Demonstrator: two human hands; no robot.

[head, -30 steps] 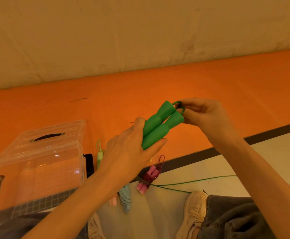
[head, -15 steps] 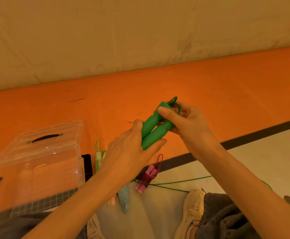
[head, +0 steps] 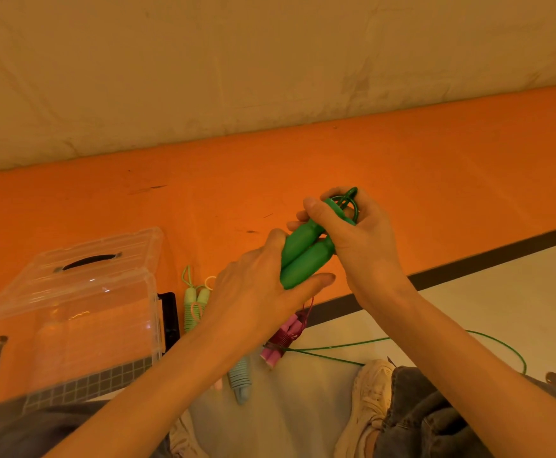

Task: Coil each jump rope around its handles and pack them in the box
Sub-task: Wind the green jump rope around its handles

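In the head view, a pair of smooth green plastic jump-rope handles point(head: 306, 251) is being held side by side, tilted up to the right, above the orange band of the floor. Their lower ends are being gripped by the left hand point(head: 260, 292), with the thumb lying along the underside and the fingers wrapped round the far side. Their upper ends are being clasped by the right hand point(head: 359, 239), whose thumb is pressing across the top handle while a loop of thin green cord point(head: 352, 206) is being pinched at the tips; exactly how many turns are being held there cannot be told. The rest of the thin green cord is trailing loose over the pale floor near the right-hand edge, passing by a cream-coloured sneaker point(head: 369, 401).

A clear plastic storage box with a black carry handle in its lid point(head: 81, 312) is standing at the left edge of the floor area. Just beside it, a pale green coiled jump rope point(head: 194, 305) is lying, and near it a pink coiled jump rope point(head: 283, 342) and a light blue coiled jump rope point(head: 240, 385) are resting on the floor, all outside the box.
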